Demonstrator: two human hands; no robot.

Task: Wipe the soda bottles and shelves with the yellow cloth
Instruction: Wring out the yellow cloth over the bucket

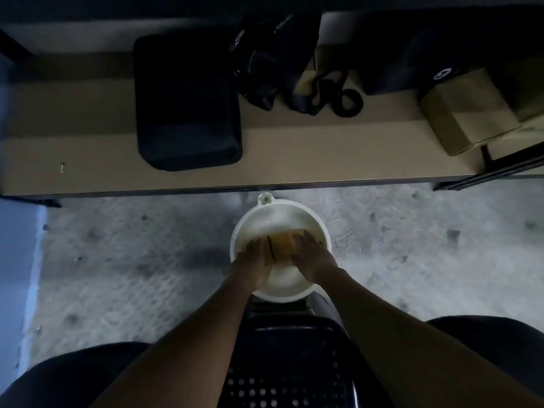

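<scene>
Both hands grip the cloth (285, 245) inside the basin (281, 219): left hand (253, 262) on its left end, right hand (312, 258) on its right, forearms reaching forward and down. Basin stands on bare floor (132, 254), just near of the shelf (88, 148). Cloth looks yellow-brown, bunched.

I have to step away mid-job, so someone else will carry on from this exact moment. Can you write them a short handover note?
Left hand and right hand: both grip the folded yellow cloth between them, inside the round white plastic basin.
The basin sits on the grey concrete floor, in front of the low beige shelf.
On the shelf: a black flat bag, tangled black straps and a brown cardboard box.
No soda bottles are in view.
Done: nothing shows as wiped.
Left: lift the cloth out, wipe the shelves, find and wipe the bottles.
</scene>
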